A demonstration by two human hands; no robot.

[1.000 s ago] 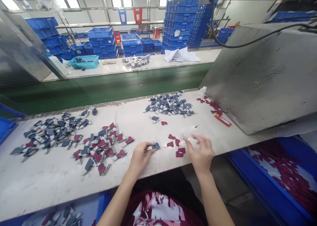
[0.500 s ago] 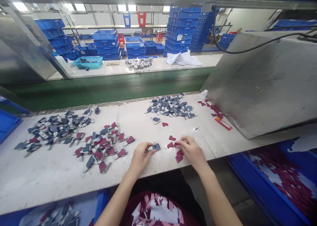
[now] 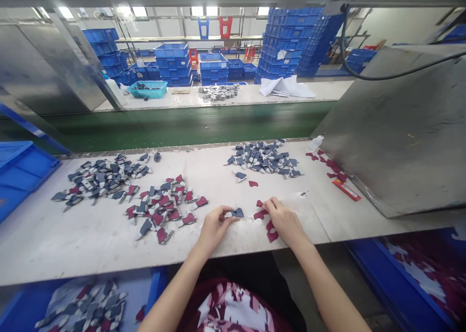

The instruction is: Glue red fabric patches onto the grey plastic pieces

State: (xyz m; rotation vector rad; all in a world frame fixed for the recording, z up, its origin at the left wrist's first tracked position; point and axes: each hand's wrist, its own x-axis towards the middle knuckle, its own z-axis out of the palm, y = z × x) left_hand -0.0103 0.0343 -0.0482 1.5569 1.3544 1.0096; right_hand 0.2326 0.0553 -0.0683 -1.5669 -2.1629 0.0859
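My left hand (image 3: 216, 229) is closed in a pinch on a small dark blue-grey and white plastic part (image 3: 238, 212), held low over the table near its front edge. My right hand (image 3: 287, 221) reaches in from the right, thumb and forefinger together at a flat maroon piece (image 3: 259, 203); the fingertips partly cover it. Just below those fingers lie more maroon pieces (image 3: 271, 236), some overlapping. Left of my left hand spreads a pile of parts with maroon and blue-grey covers (image 3: 163, 208). A single maroon piece (image 3: 253, 183) lies farther back.
Blue-grey parts (image 3: 265, 157) are heaped behind my hands, with another heap (image 3: 105, 176) at far left. A metal housing (image 3: 404, 138) bounds the right side, beside a red-and-white packet (image 3: 346, 190). Blue bins (image 3: 25, 169) stand left and below the table edge.
The view has shifted, so the scene sits farther right. My right fingers have moved from the middle of the maroon pieces to the rear one. My left hand keeps its part.
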